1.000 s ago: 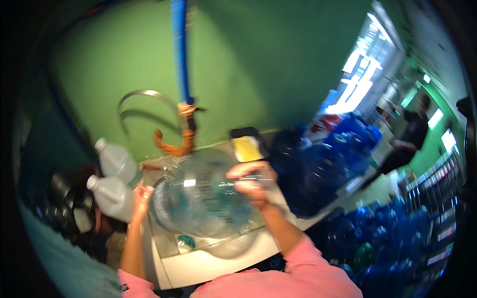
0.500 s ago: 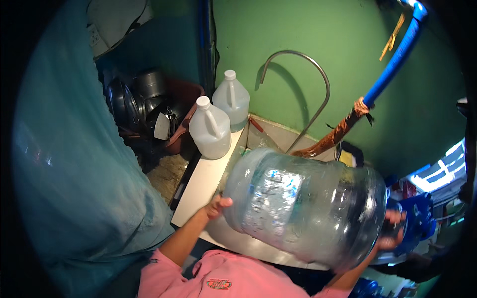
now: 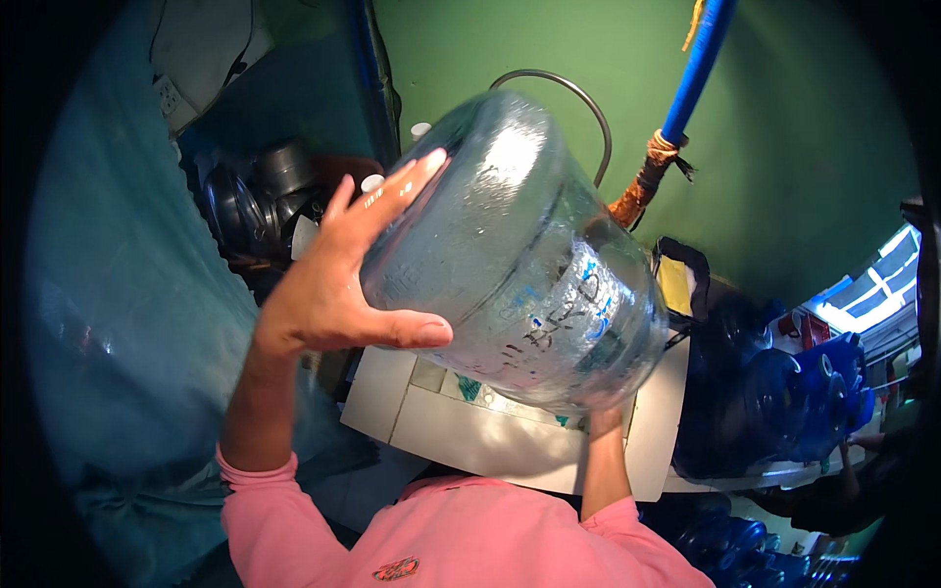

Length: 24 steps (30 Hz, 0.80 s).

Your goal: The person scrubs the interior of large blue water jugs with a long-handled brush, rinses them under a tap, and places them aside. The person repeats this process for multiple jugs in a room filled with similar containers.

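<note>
A big clear plastic water jug [image 3: 510,255] is held tilted above the counter, its base toward the upper left. Against that base my left hand [image 3: 333,284] presses with fingers and thumb spread wide. Underneath the lower right end is my right hand [image 3: 604,419], mostly hidden by the jug, its fingers out of sight. Dark handwritten marks and a patch of label show on the jug's side. The jug's neck cannot be made out. Below lies the white tiled counter [image 3: 441,431] with a recessed basin, partly covered by the jug.
Behind the jug, white caps of two smaller jugs [image 3: 372,183] peek out. A curved metal pipe [image 3: 600,113] and a blue pipe [image 3: 698,73] stand by the green wall. Dark pots [image 3: 284,169] sit at left near a teal curtain [image 3: 137,294]. Blue jugs [image 3: 784,392] crowd the right; another person's arm [image 3: 849,475] shows there.
The jug has been raised and swung round, its base now up and to the left. My left hand has moved up onto the base; my right hand has shifted left beneath the other end.
</note>
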### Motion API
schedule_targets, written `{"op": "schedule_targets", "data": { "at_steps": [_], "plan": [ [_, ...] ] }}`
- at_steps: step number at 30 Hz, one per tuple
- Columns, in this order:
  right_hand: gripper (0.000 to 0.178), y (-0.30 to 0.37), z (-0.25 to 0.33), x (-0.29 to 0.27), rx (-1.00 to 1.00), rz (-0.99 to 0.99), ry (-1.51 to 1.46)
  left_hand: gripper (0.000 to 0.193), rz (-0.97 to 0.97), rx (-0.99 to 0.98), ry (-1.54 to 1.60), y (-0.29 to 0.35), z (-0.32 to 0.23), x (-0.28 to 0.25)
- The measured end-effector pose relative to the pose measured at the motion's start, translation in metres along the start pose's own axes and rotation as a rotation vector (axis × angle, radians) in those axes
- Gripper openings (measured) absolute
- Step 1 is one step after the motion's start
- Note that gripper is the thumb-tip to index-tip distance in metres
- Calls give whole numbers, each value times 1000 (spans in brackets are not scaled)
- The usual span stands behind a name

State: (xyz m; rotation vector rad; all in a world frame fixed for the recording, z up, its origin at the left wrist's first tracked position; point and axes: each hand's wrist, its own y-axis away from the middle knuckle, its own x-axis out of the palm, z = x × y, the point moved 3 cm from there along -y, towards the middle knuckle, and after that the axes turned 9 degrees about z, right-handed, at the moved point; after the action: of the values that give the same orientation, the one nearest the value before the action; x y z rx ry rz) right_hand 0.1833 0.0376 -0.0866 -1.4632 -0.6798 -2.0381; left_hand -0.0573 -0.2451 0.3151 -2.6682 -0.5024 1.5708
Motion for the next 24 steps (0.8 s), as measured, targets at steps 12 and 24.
{"op": "schedule_targets", "data": {
  "at_steps": [12, 24],
  "plan": [
    [31, -4, -113, 53, 291, 8, -144, 125, 169, 125, -316, -57, -84, -66],
    [27, 19, -145, 62, 355, -61, -246, 132, 183, 78, 57, -61, -107, -86]
  ]
}}
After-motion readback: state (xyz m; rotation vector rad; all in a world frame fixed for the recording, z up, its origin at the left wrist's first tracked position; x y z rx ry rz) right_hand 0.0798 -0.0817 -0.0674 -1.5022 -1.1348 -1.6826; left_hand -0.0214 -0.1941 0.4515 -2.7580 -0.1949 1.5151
